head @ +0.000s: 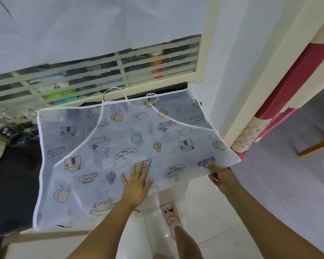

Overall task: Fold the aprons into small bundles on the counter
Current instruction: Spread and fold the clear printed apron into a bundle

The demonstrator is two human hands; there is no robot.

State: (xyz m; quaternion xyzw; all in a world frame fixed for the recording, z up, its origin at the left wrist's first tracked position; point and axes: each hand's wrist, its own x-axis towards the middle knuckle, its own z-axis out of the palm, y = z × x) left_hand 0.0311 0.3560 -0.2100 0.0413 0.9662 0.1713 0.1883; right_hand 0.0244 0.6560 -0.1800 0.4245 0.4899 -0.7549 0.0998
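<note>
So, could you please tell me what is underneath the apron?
Through the sheer apron the dark counter shows, and its near edge hangs over the pale floor tiles. Whether anything small lies beneath cannot be told.

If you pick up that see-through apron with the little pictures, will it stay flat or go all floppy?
Probably floppy: the apron is thin enough to see through, and its neck loop curls loosely. Likely very light, since the right hand holds its edge with just a pinch. It may slide; the left hand presses flat on it.
</note>
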